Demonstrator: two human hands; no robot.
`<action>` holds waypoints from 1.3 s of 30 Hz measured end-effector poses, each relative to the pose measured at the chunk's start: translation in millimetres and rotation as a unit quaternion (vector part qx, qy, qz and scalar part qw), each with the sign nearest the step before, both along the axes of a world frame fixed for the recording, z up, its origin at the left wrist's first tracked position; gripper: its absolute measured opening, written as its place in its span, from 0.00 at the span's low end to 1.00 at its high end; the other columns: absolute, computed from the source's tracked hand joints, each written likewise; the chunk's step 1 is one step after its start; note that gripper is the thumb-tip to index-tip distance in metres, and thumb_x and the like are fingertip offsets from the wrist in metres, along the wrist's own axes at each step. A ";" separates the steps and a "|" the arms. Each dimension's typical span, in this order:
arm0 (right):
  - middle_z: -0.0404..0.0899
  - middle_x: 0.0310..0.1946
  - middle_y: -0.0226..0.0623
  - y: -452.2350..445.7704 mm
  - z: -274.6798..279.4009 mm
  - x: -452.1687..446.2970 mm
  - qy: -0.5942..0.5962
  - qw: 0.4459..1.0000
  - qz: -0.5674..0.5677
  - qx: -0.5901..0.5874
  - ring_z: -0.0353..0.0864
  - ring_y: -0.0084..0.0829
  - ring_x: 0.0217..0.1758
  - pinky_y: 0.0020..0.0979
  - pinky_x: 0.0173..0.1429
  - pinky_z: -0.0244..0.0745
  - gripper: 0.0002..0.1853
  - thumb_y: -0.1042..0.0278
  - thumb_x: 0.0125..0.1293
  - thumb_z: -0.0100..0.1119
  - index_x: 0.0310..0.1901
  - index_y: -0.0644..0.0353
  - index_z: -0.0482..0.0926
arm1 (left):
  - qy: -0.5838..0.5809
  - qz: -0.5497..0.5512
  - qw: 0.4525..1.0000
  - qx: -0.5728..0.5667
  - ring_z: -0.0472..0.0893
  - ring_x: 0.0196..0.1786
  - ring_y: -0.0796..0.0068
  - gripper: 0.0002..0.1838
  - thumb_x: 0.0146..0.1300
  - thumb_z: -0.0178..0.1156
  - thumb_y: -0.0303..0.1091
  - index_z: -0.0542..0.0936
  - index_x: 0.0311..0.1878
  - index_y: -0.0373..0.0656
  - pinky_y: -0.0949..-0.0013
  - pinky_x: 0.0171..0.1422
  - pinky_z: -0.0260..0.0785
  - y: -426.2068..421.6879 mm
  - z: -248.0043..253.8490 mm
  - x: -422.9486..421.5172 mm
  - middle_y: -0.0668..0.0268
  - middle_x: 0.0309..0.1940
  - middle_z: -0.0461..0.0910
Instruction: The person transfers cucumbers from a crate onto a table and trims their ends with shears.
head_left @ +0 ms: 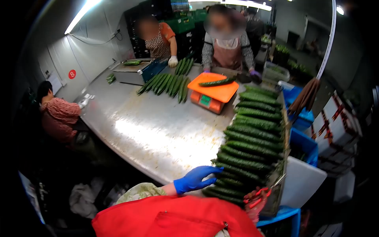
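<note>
My left hand [196, 179], in a blue glove, reaches to the near end of the cucumber row with its fingers stretched out and apart. Its fingertips are at the tips of the dark green cucumbers [252, 135], which lie side by side along the table's right edge; whether they touch is hard to tell. By the row's near right corner, my right hand [256, 204] is closed around red-handled scissors [258, 196]. Their metal blades point up and to the right, over the table's rim.
An orange scale [209, 89] bears a single cucumber [217, 82]. More cucumbers [166, 83] lie farther back on the metal table [130, 106]. Two people stand across the table, and another person [59, 112] sits at the left. Blue crates [304, 144] and white boxes [335, 126] stand at the right.
</note>
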State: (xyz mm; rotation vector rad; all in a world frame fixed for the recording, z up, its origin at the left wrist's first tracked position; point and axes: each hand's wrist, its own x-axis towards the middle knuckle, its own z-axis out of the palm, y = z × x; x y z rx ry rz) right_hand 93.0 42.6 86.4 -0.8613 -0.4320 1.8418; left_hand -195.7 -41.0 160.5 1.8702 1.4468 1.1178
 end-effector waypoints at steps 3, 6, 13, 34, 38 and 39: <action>0.74 0.24 0.32 3.3 -10.0 -5.7 0.073 0.997 0.025 -0.031 0.74 0.37 0.25 0.42 0.32 0.73 0.19 0.47 0.62 0.57 0.44 0.55 0.75 | -0.013 -0.033 0.999 0.030 0.77 0.59 0.58 0.21 0.66 0.59 0.33 0.74 0.62 0.42 0.61 0.62 0.68 23.2 -9.9 -15.8 0.59 0.60 0.76; 0.70 0.21 0.32 -3.2 11.6 -25.6 0.002 0.998 -0.054 -0.012 0.68 0.33 0.21 0.37 0.29 0.68 0.19 0.48 0.61 0.58 0.41 0.57 0.75 | -0.022 -0.058 0.997 0.037 0.79 0.53 0.58 0.22 0.66 0.58 0.33 0.72 0.63 0.42 0.60 0.58 0.70 40.7 -14.7 -23.9 0.59 0.58 0.77; 0.75 0.28 0.35 -2.1 14.4 -21.9 0.024 0.997 -0.051 -0.058 0.73 0.35 0.26 0.41 0.35 0.71 0.19 0.47 0.62 0.56 0.43 0.54 0.74 | -0.059 -0.107 0.991 0.054 0.78 0.50 0.54 0.23 0.67 0.58 0.38 0.73 0.63 0.41 0.60 0.56 0.70 63.5 -35.5 -27.3 0.57 0.56 0.78; 0.71 0.25 0.28 19.6 77.1 49.9 -0.267 0.963 0.025 0.009 0.70 0.19 0.22 0.22 0.24 0.67 0.23 0.61 0.62 0.63 0.55 0.62 0.71 | 0.280 -0.095 0.940 0.168 0.58 0.72 0.42 0.35 0.59 0.64 0.51 0.69 0.68 0.49 0.47 0.74 0.48 205.9 26.7 22.4 0.48 0.70 0.61; 0.70 0.25 0.30 67.7 71.8 79.7 -0.421 0.895 0.145 0.009 0.68 0.19 0.22 0.22 0.24 0.65 0.25 0.56 0.60 0.64 0.53 0.63 0.72 | 0.375 -0.069 0.910 0.160 0.54 0.74 0.43 0.43 0.59 0.59 0.61 0.60 0.73 0.51 0.45 0.76 0.40 216.8 4.0 25.6 0.46 0.72 0.55; 0.71 0.24 0.30 76.7 70.9 82.8 -0.426 0.890 0.159 0.005 0.68 0.19 0.20 0.22 0.24 0.65 0.22 0.55 0.60 0.64 0.49 0.61 0.73 | 0.373 -0.064 0.912 0.157 0.53 0.75 0.44 0.43 0.58 0.59 0.60 0.60 0.74 0.51 0.45 0.76 0.39 215.9 3.3 27.1 0.46 0.73 0.54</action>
